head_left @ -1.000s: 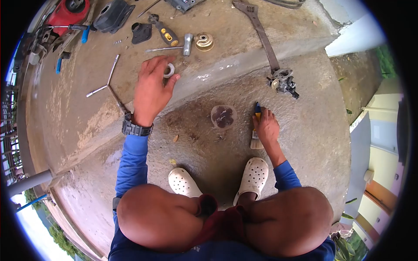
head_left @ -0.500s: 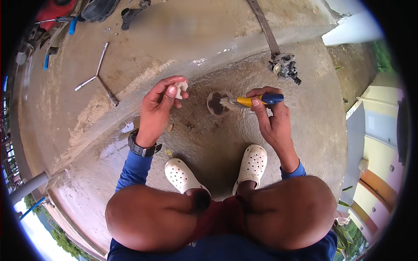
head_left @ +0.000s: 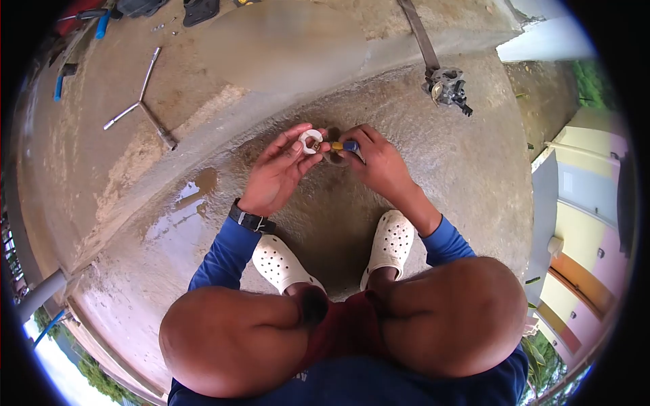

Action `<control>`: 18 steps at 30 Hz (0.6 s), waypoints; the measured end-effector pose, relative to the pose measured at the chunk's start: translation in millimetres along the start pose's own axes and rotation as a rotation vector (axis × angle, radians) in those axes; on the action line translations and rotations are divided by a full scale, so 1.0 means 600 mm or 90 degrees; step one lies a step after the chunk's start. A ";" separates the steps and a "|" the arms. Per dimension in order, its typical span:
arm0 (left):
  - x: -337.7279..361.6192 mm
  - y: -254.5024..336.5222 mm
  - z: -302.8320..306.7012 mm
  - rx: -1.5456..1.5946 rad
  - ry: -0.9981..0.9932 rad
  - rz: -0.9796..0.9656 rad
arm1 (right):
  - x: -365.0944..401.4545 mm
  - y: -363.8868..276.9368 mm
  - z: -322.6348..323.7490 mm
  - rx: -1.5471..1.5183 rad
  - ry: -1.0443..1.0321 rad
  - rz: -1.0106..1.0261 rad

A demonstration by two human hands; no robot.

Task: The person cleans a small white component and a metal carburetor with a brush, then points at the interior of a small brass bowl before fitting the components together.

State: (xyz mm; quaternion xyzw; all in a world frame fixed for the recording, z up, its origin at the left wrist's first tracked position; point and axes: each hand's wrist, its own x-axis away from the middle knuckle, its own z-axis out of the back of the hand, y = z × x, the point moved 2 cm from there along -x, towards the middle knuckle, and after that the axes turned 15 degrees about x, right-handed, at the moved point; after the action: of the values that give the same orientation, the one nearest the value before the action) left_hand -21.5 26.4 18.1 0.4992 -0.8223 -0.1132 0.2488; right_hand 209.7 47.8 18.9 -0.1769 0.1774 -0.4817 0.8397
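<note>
Head view, squatting on a wet concrete floor (head_left: 467, 189): my white clogs (head_left: 391, 245) sit just below both hands. My left hand (head_left: 277, 172) pinches a small white ring (head_left: 310, 141) between thumb and fingertips, raised just beside my right hand (head_left: 379, 166). That hand is closed around a short brush (head_left: 345, 145) with a yellow-and-blue handle, its working end at the ring. I cannot see the bristles. Under the two hands lies a small round dish (head_left: 332, 160), mostly hidden.

By my judgement, the brushing goes best with the ring gripped only by its rim, so the bore is open to the brush. It should be turned a little at a time. Light, short strokes over the dish should catch the drips and stop the small part springing out of the pinch.

A puddle (head_left: 193, 189) lies left of my left wrist. Beyond the right hand a carburetor (head_left: 447, 88) rests at the end of a flat strap (head_left: 418, 37). Well beyond the left hand lies a Y-shaped wrench (head_left: 139, 105).
</note>
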 end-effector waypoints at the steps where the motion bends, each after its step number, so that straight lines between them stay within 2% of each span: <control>1: -0.003 -0.005 0.006 -0.002 -0.002 -0.011 | 0.000 -0.007 0.022 -0.004 0.029 -0.037; 6: -0.018 -0.021 0.026 -0.009 0.049 -0.040 | 0.008 -0.021 0.102 -0.099 0.128 -0.130; 8: -0.024 -0.032 0.031 -0.013 0.050 -0.043 | 0.008 -0.026 0.109 -0.402 0.262 -0.192; 10: -0.031 -0.044 0.031 -0.036 0.081 -0.036 | 0.010 -0.030 0.098 -0.454 0.267 -0.219; 12: -0.040 -0.041 0.021 -0.027 0.060 -0.030 | 0.012 -0.024 0.072 -0.382 0.183 -0.123; 13: -0.042 -0.037 0.014 -0.017 0.043 -0.025 | 0.016 -0.019 0.073 -0.346 0.157 -0.130; 14: -0.042 -0.033 0.014 -0.020 0.044 -0.029 | 0.017 -0.015 0.074 -0.349 0.158 -0.126; 16: -0.041 -0.033 0.017 -0.013 0.076 -0.035 | 0.024 -0.009 0.079 -0.456 0.182 -0.209; 18: -0.042 -0.043 0.029 -0.025 0.067 -0.026 | 0.020 -0.019 0.083 -0.479 0.220 -0.198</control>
State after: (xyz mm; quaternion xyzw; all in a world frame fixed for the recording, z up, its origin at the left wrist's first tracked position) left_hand -1.1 35.1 -15.1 0.5161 -0.7954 -0.1078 0.2990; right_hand 230.3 38.6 66.4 -0.4119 0.4496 -0.5266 0.5924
